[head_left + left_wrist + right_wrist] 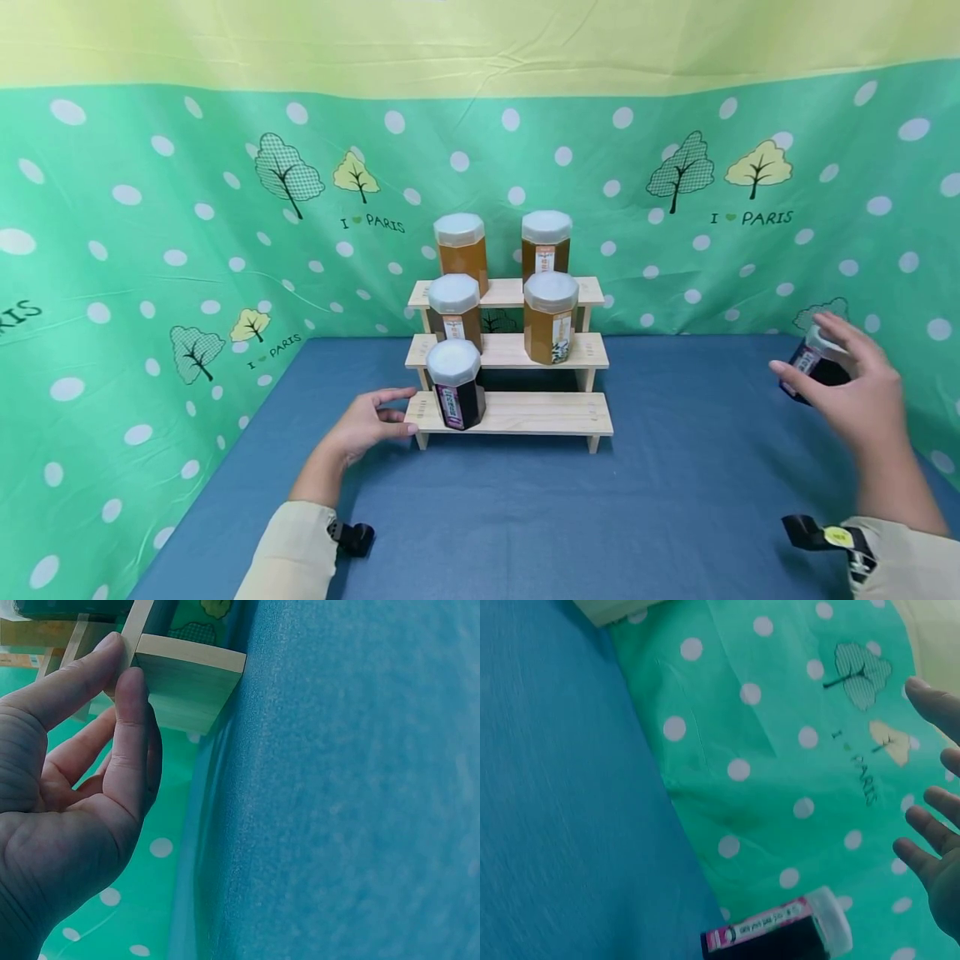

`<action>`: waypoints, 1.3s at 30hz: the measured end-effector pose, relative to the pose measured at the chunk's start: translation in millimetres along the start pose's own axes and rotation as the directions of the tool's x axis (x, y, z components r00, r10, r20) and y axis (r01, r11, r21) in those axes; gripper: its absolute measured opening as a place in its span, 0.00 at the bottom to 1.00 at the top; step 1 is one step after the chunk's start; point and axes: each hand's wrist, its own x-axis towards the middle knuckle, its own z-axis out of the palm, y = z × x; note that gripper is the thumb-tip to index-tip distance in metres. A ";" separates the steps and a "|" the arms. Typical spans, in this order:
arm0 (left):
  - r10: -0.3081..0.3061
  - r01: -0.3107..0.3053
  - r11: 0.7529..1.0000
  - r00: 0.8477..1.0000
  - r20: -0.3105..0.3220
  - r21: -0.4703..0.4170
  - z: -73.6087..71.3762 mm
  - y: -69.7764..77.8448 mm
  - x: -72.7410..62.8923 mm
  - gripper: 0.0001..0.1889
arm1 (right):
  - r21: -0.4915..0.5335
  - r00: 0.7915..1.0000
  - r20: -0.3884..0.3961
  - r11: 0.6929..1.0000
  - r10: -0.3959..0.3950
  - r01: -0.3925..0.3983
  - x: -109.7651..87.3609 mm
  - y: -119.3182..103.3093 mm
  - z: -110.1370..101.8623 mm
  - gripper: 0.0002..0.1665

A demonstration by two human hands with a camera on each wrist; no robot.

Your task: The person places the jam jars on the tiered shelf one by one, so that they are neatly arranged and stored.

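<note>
My left hand [367, 427] is at the left end of a three-step wooden display stand [540, 412]. In the left wrist view, its thumb and a finger pinch the end of the board [191, 658]. A dark jar with a white lid [457, 387] stands at the left of the lowest step. Far to the right, my right hand [862, 387] is beside another dark jar [804, 367]. Its fingers are spread in the right wrist view, apart from that purple-labelled jar [769, 930].
Two amber jars stand on the top step, left [461, 254] and right [546, 250]. The middle step bears two more, left [453, 312] and right [550, 325]. Blue cloth [525, 517] covers the table; a green dotted curtain [510, 183] hangs behind and at the sides.
</note>
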 end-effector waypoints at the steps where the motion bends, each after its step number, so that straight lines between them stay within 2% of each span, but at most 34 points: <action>1: -0.001 0.001 1.000 1.000 0.000 0.000 0.1 0.2 0.0 0.37 | -0.003 1.000 -0.004 1.000 0.013 -0.013 1.2 3.0 -1.2 0.46; 5: -0.005 0.005 1.000 1.000 -0.003 -0.001 0.9 1.0 -0.3 0.37 | -0.015 0.998 -0.014 0.998 0.056 -0.056 5.3 17.0 -3.9 0.48; 14: -0.007 0.007 1.000 1.000 -0.009 0.003 2.0 1.5 -0.7 0.37 | -0.044 0.983 0.036 0.983 0.182 -0.180 16.4 41.1 -10.7 0.53; 26: 0.000 0.000 1.000 1.000 -0.010 0.002 1.8 1.6 -0.7 0.37 | -0.144 0.974 0.104 0.972 0.203 -0.187 32.3 71.1 -19.1 0.53; 33: -0.004 0.004 1.000 1.000 -0.010 0.004 2.5 2.3 -0.6 0.37 | -0.251 0.954 0.163 0.946 0.250 -0.205 36.8 90.8 -21.4 0.55; 39: -0.007 0.007 1.000 1.000 -0.012 0.004 1.1 1.3 0.1 0.37 | -0.234 0.931 0.210 0.940 0.299 -0.249 42.7 104.2 -19.3 0.58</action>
